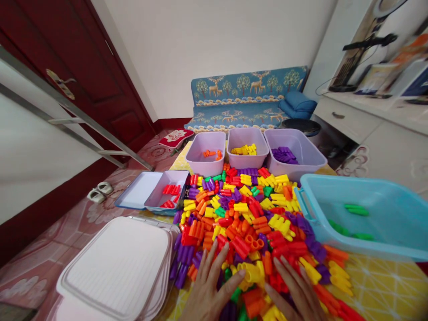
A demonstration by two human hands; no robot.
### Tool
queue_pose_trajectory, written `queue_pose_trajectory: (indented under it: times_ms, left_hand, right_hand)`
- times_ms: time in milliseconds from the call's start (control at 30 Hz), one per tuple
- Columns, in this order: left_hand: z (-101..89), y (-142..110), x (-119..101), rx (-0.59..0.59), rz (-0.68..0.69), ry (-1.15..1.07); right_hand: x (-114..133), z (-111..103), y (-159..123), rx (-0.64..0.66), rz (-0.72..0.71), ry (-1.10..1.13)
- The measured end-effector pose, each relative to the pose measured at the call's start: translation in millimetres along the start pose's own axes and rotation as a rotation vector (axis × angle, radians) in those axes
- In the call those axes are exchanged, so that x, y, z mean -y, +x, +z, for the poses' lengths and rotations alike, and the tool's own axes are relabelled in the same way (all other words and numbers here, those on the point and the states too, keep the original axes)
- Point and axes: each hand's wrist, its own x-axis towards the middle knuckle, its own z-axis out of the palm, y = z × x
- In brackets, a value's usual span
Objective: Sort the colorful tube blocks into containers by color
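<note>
My left hand (210, 290) and right hand (296, 292) are both down at the near edge of a big heap of plastic stick blocks (234, 214), my fingers open and spread wide. Neither hand looks closed on anything, though the blocks crowd in so closely that I can't tell exactly which ones I'm touching. Just past my left thumb (239, 276) lies a yellow tube block (250, 272), and my right fingertips (277, 262) are right by a cluster of red blocks (281, 283). The heap spreads away from my fingers across a yellow patterned surface (384, 290). Straight ahead, beyond it, stand three lilac tubs in a row, holding orange blocks (211, 154), yellow blocks (244, 150) and purple blocks (284, 155). To the right of my fingers is a pale blue tub (334, 187) with green blocks (356, 209) inside, and to their left lies a white plastic lid (113, 267), with an open blue-rimmed case (138, 189) of red blocks (170, 189) farther off. I judge that I'm at the picking stage, with nothing lifted yet, so the next move calls for closing my fingers around one block without disturbing its neighbours
</note>
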Motion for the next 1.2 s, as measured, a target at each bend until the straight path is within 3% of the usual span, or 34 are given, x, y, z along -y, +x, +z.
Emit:
queue_pose_trajectory:
  times_ms: [133, 267, 467, 600, 700, 833, 967, 1067, 1200]
  left_hand:
    - [4.4, 14, -13, -0.050, -0.037, -0.096]
    - [-9.3, 38, -16, -0.073, -0.130, -0.177]
    - [-24.6, 101, 12, -0.163, -0.185, -0.204]
    - [-29.7, 134, 35, -0.265, -0.242, -0.165]
    - [-33.6, 126, 43, -0.296, -0.381, -0.059]
    - [-24.7, 81, 46, -0.318, -0.555, 0.076]
    - [-7.8, 47, 42, -0.326, -0.561, 0.028]
    - [-8.1, 52, 35, -0.294, -0.493, -0.041]
    - [-23.7, 92, 32, -0.287, -0.401, -0.156]
  right_hand:
    - [7, -2, 34, -0.036, 0.012, 0.051]
    - [2, 1, 72, -0.022, 0.083, 0.199]
    - [-31, 12, 140, -0.078, 0.198, 0.261]
    - [-57, 26, 168, -0.055, 0.367, 0.192]
    - [-71, 36, 167, -0.049, 0.469, 0.135]
    - [-76, 41, 156, -0.058, 0.494, 0.120]
    - [-72, 39, 153, -0.045, 0.449, 0.130]
    - [-69, 38, 155, -0.002, 0.384, 0.164]
    - [-68, 40, 155, 0.046, 0.298, 0.224]
